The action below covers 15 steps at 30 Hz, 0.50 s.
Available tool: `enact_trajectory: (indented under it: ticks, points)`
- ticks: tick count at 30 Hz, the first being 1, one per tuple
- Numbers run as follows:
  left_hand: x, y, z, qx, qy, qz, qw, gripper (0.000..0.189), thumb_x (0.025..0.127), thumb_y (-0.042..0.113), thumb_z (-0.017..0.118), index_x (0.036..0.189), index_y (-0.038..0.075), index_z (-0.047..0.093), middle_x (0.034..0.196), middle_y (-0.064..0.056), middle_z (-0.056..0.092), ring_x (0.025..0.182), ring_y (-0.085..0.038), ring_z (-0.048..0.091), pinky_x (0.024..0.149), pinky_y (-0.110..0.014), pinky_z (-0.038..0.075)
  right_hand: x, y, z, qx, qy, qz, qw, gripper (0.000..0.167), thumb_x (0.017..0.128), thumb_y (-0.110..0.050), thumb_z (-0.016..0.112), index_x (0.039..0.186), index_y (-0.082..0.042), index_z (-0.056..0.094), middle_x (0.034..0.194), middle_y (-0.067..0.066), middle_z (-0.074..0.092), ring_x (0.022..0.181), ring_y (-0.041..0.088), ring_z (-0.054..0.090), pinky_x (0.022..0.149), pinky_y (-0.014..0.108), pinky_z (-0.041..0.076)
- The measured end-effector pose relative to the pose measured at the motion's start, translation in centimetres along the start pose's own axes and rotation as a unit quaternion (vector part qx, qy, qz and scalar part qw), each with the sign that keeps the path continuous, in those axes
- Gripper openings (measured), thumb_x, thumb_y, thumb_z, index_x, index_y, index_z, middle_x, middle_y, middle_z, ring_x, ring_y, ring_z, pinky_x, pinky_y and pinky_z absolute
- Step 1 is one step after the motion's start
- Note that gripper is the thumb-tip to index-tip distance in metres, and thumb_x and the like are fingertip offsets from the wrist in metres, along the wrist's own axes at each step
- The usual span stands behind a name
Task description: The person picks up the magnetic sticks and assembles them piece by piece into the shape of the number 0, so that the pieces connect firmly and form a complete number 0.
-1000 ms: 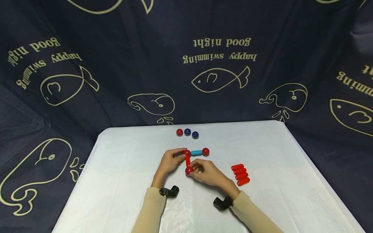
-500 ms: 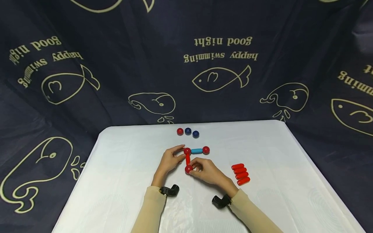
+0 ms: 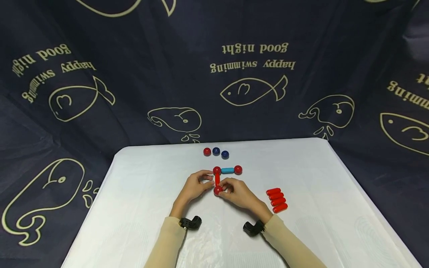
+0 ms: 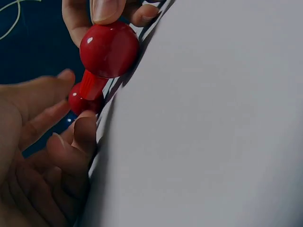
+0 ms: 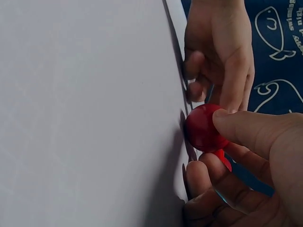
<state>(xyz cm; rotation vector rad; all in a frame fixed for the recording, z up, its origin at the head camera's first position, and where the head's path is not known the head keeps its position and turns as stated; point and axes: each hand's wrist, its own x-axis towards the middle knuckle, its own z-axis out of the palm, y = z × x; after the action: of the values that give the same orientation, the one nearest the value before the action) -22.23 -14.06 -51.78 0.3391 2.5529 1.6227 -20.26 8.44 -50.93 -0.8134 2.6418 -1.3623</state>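
In the head view, a joined L-shaped piece lies on the white table (image 3: 161, 178). It has a red corner ball (image 3: 217, 170), a blue rod (image 3: 228, 170) running right to another red ball (image 3: 238, 169), and a red rod (image 3: 217, 179) running down to the near red ball (image 3: 218, 191). My right hand (image 3: 237, 191) pinches that near ball, thumb on its side in the right wrist view. Beside the red rod and corner ball is my left hand (image 3: 197, 185), its fingers loosely bent and holding nothing; whether a fingertip touches the ball I cannot tell.
At the back of the table sit a loose red ball (image 3: 207, 151) and two dark blue balls (image 3: 216, 151). Several red rods (image 3: 277, 200) lie stacked side by side to the right. A dark curtain (image 3: 187, 74) with fish drawings hangs behind the table.
The L-shaped piece has slid slightly away from me, with my right hand still on its near ball. My left hand's fingers have come loose from the corner ball.
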Motion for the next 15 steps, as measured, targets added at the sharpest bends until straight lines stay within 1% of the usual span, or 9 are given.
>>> enact_trajectory:
  ticks: [3, 6, 8, 12, 15]
  points:
    - [-0.36, 0.27, -0.12, 0.002, -0.021, 0.003, 0.9998, 0.033, 0.092, 0.023, 0.079, 0.121, 0.011, 0.072, 0.105, -0.007, 0.076, 0.057, -0.01, 0.058, 0.052, -0.024, 0.049, 0.18, 0.1, -0.05, -0.002, 0.005, 0.0, 1.0, 0.022, 0.09, -0.015, 0.08, 0.11, -0.009, 0.073, 0.09, -0.002, 0.07, 0.071, 0.004, 0.055, 0.065, 0.022, 0.048]
    - [-0.63, 0.45, -0.14, -0.004, -0.044, 0.004, 0.999, 0.03, 0.091, 0.027, 0.081, 0.115, 0.012, 0.073, 0.104, -0.005, 0.076, 0.059, -0.011, 0.059, 0.055, -0.025, 0.051, 0.34, 0.16, -0.13, -0.001, 0.008, 0.001, 1.0, 0.022, 0.09, -0.015, 0.08, 0.11, -0.01, 0.073, 0.091, 0.0, 0.071, 0.072, 0.005, 0.057, 0.065, 0.022, 0.048]
    - [-0.77, 0.5, -0.1, -0.005, -0.055, 0.008, 0.9985, 0.029, 0.089, 0.027, 0.082, 0.113, 0.012, 0.073, 0.104, -0.005, 0.076, 0.06, -0.012, 0.058, 0.056, -0.026, 0.051, 0.44, 0.16, -0.18, 0.001, 0.01, 0.001, 0.9999, 0.021, 0.091, -0.014, 0.079, 0.11, -0.009, 0.072, 0.093, 0.001, 0.072, 0.073, 0.007, 0.058, 0.066, 0.022, 0.049]
    - [-0.93, 0.47, 0.07, 0.012, -0.065, 0.017, 0.9977, 0.031, 0.086, 0.025, 0.085, 0.113, 0.015, 0.074, 0.104, -0.003, 0.076, 0.063, -0.011, 0.055, 0.057, -0.024, 0.047, 0.57, 0.16, -0.31, 0.004, 0.013, 0.006, 0.9999, 0.019, 0.091, -0.012, 0.078, 0.109, -0.01, 0.073, 0.093, 0.002, 0.073, 0.075, 0.008, 0.06, 0.068, 0.022, 0.05]
    - [-0.95, 0.34, 0.22, 0.029, -0.065, 0.02, 0.9972, 0.031, 0.085, 0.024, 0.086, 0.114, 0.018, 0.075, 0.105, -0.001, 0.077, 0.065, -0.01, 0.053, 0.059, -0.023, 0.042, 0.65, 0.22, -0.37, 0.003, 0.014, 0.01, 0.9999, 0.018, 0.091, -0.012, 0.078, 0.108, -0.01, 0.073, 0.092, 0.0, 0.073, 0.074, 0.007, 0.059, 0.067, 0.022, 0.049]
